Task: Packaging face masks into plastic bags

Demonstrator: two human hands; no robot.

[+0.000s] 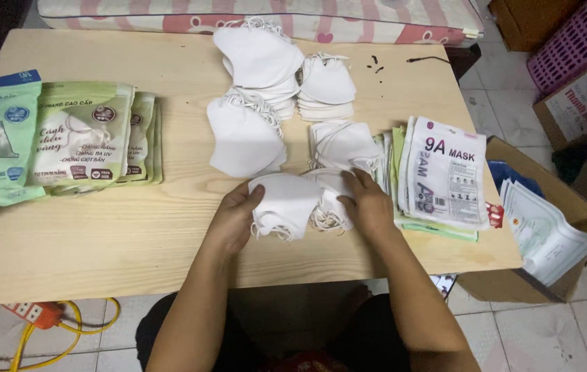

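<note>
The head view looks down on a pale wooden bench [135, 227] where both hands meet on a small bundle of white masks [290, 203] at the near edge, just in front of the person. The left hand [233, 219] lies at the bundle's left end, with its fingers [250, 195] curled over the top edge and its thumb tucked under, so it is closed on the masks. The right hand [369, 207] lies at the bundle's right end, with its fingers [348, 180] spread flat and pressing down on the top layer; whether they pinch it or only rest on it cannot be told. The bundle's long axis runs left to right between the 2 hands, so neither hand has to reach and both are equally near. The masks look soft and thin, folded to a rounded curve, with elastic ear loops [324, 220] trailing out at the lower right of the bundle. Just beyond the bundle lie more white masks: 1 loose pile [242, 141] beyond and to the left, a second [341, 145] straight beyond the right hand, and 2 taller stacks [259, 58] [326, 83] further back. To the right of the bundle, touching the right hand's side, sits a fan of printed mask pouches [445, 172]. Well to the left of the bundle lie green and teal pouches [80, 134], apart from both hands.
</note>
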